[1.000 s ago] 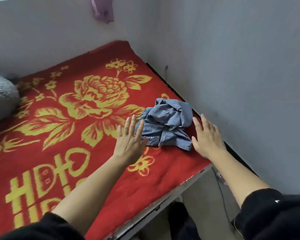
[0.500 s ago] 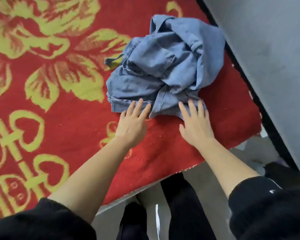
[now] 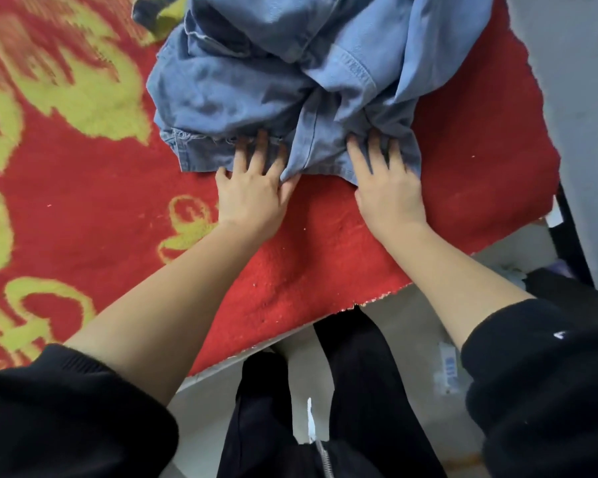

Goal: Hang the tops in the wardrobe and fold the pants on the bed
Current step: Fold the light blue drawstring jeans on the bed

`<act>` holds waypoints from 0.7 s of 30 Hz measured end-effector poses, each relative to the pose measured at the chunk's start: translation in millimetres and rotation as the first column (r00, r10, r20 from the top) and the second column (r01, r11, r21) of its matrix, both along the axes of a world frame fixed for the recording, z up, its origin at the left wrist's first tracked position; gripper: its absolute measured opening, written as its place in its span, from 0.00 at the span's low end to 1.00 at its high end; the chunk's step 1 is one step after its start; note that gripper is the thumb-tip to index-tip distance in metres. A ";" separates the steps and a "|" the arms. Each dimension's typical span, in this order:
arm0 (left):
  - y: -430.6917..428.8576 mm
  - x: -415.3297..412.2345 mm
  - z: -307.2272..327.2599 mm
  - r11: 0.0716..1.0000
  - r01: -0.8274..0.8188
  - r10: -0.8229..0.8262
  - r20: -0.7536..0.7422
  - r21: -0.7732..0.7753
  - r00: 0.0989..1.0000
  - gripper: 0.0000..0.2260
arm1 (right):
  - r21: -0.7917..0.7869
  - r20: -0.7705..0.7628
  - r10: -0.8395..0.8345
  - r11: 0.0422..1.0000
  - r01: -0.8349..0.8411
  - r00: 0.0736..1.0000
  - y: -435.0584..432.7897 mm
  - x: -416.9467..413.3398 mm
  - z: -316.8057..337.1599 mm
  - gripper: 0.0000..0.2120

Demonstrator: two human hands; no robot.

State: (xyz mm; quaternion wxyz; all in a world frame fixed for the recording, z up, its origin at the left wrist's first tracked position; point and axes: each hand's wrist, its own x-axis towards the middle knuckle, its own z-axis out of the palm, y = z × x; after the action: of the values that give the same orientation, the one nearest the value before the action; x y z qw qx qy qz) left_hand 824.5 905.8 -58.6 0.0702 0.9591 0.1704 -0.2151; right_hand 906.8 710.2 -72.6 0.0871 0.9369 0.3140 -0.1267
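The blue pants [image 3: 290,81] lie in a crumpled heap on the red blanket [image 3: 359,243] of the bed, near the wall [image 3: 584,98]. The left hand [image 3: 252,198] and right hand [image 3: 390,194] press spread, mostly straight fingers [image 3: 259,151] on the pants' near edge.

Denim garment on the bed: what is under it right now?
The red and yellow blanket borders the crumpled denim garment on three sides, so it lies on that. The left hand and right hand rest fingers on its near hem. Anything beneath the bundle is covered.
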 end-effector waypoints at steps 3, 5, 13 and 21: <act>6.0 4.7 3.2 0.994 -0.031 0.026 -0.046 -0.105 0.999 0.20 | -0.001 0.025 -0.033 0.999 0.033 0.999 4.0 -2.3 1.4 0.25; 11.4 8.0 7.9 0.979 -0.043 0.029 -0.073 -0.200 0.997 0.19 | -0.001 -0.001 -0.074 0.997 0.074 0.997 9.7 -7.7 7.6 0.27; 30.9 -82.5 40.5 0.957 -0.118 0.131 0.032 -0.265 0.991 0.17 | 0.100 -0.253 -0.253 0.953 0.285 0.934 50.4 -66.7 63.7 0.28; 141.5 -325.6 52.8 0.854 -0.520 0.498 -0.240 -0.033 0.833 0.20 | 0.160 -0.524 0.173 0.982 -0.103 0.834 163.0 -276.5 52.1 0.22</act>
State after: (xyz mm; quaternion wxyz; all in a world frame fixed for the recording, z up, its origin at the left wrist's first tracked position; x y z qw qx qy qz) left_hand 499.0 1047.2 -5.8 0.1518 0.8442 0.4155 -0.3028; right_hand 630.3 873.2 -20.5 -0.0541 0.8427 0.3998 -0.3565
